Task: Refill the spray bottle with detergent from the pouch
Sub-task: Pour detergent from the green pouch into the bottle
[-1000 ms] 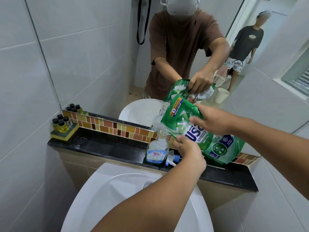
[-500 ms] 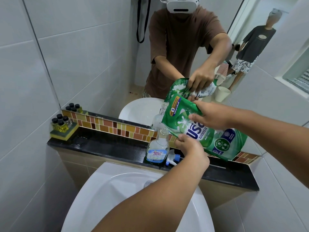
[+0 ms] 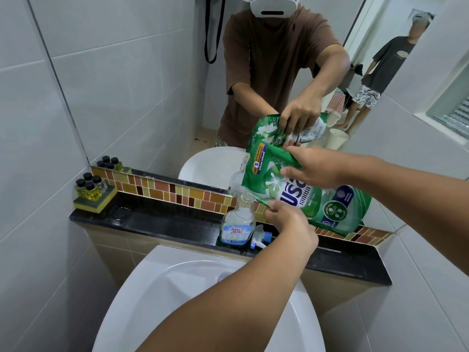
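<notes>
Black desk (image 3: 162,224) behind the basin carries the uncapped spray bottle (image 3: 238,226), barely filled. Left hand (image 3: 286,219) and right hand (image 3: 317,168) fingers pinch the tilted pouch (image 3: 312,199); pouring likely remains.

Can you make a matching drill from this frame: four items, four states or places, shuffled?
Items:
1. green pouch
2. spray bottle
3. trigger sprayer head
4. small black-capped bottles

States/places:
A. lying on the black ledge, off its bottle
B. held tilted in both hands
C. on a sponge at the ledge's left end
D. standing upright with its neck open

Pairs: 1-B, 2-D, 3-A, 4-C
</notes>
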Demonstrator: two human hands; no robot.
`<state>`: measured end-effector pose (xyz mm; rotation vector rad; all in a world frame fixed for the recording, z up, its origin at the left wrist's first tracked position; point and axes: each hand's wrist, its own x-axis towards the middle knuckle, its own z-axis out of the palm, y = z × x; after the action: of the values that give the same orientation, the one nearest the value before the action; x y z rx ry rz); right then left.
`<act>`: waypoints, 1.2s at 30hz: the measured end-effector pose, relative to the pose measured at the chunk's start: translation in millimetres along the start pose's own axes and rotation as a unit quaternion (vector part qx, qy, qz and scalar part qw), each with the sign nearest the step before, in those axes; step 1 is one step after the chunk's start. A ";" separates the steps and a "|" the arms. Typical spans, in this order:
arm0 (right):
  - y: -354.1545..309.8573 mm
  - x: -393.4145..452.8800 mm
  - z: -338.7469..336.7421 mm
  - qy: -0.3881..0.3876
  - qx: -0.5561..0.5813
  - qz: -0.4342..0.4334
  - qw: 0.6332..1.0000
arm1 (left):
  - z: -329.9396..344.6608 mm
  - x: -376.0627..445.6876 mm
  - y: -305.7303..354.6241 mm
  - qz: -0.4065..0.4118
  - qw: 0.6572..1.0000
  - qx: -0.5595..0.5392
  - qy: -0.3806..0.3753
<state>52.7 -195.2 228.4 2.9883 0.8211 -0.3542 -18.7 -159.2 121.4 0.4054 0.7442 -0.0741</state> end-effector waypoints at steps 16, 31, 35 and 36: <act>0.6 -8.3 -2.8 0.007 0.013 0.002 1.000 | 0.8 -7.6 -4.7 -0.013 1.000 -0.015 -0.020; -1.5 -13.3 1.3 0.010 0.025 -0.010 1.000 | -3.3 -0.5 -6.4 0.003 1.000 -0.003 -0.015; 3.0 -13.4 5.3 0.016 0.028 -0.011 0.999 | -4.6 -0.2 -8.5 0.005 1.000 -0.014 -0.013; 3.6 -13.4 6.0 0.016 0.031 -0.011 0.999 | -4.7 -0.1 -8.7 0.004 1.000 -0.016 -0.012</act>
<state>42.0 -205.5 225.4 3.0515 0.8622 -0.3394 -23.6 -165.5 115.4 0.3772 0.7185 -0.0593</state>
